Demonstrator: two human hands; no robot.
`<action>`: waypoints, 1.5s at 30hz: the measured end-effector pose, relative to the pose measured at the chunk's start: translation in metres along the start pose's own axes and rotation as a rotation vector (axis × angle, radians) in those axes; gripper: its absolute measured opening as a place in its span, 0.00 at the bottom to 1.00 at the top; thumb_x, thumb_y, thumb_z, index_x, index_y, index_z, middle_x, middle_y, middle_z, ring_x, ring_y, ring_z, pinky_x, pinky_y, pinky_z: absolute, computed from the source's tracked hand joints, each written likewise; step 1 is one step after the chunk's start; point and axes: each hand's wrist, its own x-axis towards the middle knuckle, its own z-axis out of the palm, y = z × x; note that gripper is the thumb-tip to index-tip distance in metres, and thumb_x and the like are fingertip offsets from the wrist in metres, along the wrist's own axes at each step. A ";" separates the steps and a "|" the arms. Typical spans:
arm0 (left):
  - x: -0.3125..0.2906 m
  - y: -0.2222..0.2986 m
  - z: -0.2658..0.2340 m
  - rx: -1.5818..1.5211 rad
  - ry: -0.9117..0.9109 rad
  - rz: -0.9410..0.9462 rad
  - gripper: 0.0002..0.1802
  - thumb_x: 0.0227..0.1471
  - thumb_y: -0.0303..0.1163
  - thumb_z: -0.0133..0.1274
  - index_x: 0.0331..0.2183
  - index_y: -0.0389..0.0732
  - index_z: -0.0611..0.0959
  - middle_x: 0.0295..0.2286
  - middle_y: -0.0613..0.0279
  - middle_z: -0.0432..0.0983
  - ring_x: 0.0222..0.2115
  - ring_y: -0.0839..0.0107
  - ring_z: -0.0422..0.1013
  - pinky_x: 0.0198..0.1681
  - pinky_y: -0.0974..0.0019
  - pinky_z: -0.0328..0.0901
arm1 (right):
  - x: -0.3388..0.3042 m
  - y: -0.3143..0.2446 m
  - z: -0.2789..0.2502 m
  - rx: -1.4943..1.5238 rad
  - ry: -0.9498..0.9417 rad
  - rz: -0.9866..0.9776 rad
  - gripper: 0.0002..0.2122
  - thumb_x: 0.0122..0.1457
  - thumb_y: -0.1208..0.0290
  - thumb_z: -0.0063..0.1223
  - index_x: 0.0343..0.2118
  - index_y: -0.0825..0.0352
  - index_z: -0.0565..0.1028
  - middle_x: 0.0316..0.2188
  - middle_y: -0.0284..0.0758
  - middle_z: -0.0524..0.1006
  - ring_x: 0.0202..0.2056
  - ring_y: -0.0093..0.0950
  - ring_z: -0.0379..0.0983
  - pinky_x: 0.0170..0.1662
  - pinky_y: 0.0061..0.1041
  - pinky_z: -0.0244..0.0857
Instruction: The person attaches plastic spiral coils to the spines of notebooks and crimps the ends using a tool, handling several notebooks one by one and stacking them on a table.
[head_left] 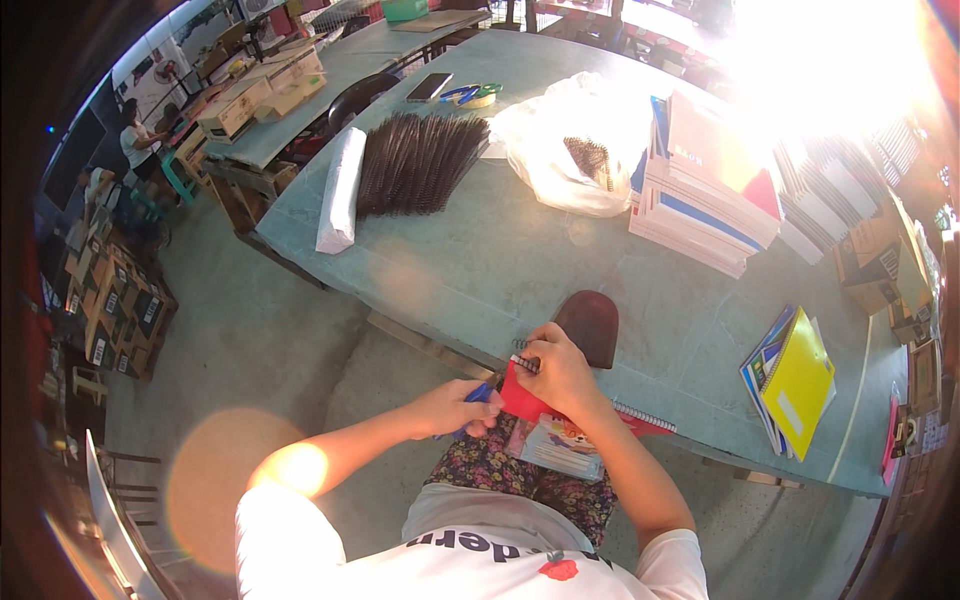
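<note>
In my left hand (462,410) is a pair of blue-handled pliers (480,394), fingers wrapped round the grips. The tip points toward the corner of a red-covered spiral notebook (524,396). My right hand (558,368) is closed on that notebook's corner, and a loose end of dark wire coil (519,345) sticks out past the fingers. The notebook lies over my lap at the table's near edge, partly hidden by my right forearm. A picture-covered booklet (562,445) shows below it. Just beyond my right hand, a dark brown round-ended block (588,328) lies on the table.
On the green table (480,270) lie many black spiral coils (420,165), a white wrapped bundle (342,190), a phone (430,87), and a white plastic bag (550,150). Notebook stacks (700,190), a yellow notebook (800,385) and cardboard boxes (870,260) occupy the right. Two people are far left.
</note>
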 end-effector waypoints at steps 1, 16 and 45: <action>0.005 -0.006 -0.002 -0.251 -0.109 -0.070 0.18 0.52 0.34 0.47 0.43 0.34 0.74 0.36 0.52 0.75 0.37 0.56 0.73 0.42 0.57 0.67 | 0.001 -0.005 -0.001 -0.007 -0.009 -0.001 0.08 0.43 0.73 0.60 0.27 0.69 0.76 0.35 0.38 0.72 0.31 0.38 0.74 0.34 0.34 0.69; 0.024 -0.013 -0.006 -0.744 -0.356 -0.125 0.20 0.53 0.40 0.44 0.41 0.34 0.73 0.33 0.51 0.76 0.35 0.53 0.72 0.41 0.50 0.65 | -0.001 -0.006 -0.003 -0.011 -0.034 -0.029 0.07 0.47 0.74 0.56 0.27 0.72 0.76 0.36 0.40 0.72 0.32 0.41 0.73 0.36 0.35 0.69; 0.026 0.036 -0.033 0.020 0.397 0.398 0.17 0.50 0.32 0.51 0.42 0.37 0.74 0.26 0.67 0.72 0.25 0.80 0.68 0.29 0.73 0.63 | -0.134 0.027 -0.109 -0.439 0.018 0.138 0.11 0.51 0.63 0.57 0.32 0.65 0.75 0.28 0.37 0.73 0.32 0.33 0.72 0.32 0.33 0.67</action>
